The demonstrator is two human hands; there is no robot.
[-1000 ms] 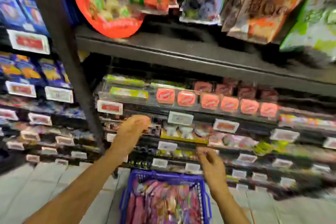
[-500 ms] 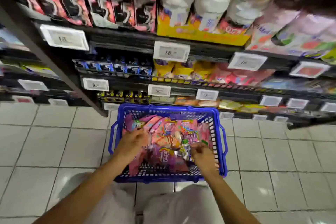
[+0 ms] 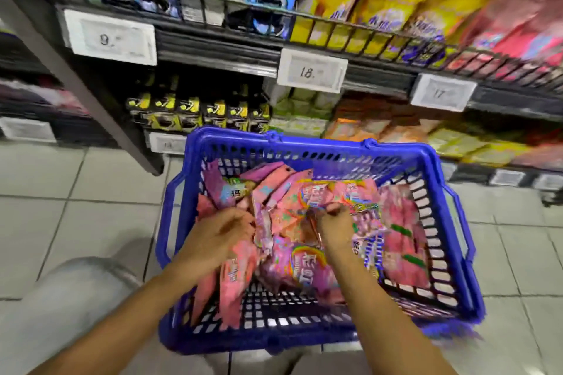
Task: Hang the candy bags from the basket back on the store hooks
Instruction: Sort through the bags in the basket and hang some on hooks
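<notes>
Sitting on pale floor tiles (image 3: 91,192), blue basket (image 3: 451,253) before stocked shelves (image 3: 213,49).

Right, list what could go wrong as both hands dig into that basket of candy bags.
1. Both the left hand and right hand are in one overlapping heap of pink candy bags, so lifting one may drag out or spill others.
2. The blue basket sits on the tiled floor; a tug might slide or tip it.
3. The bags lie crumpled, so their hang holes may be hard to find.
</notes>
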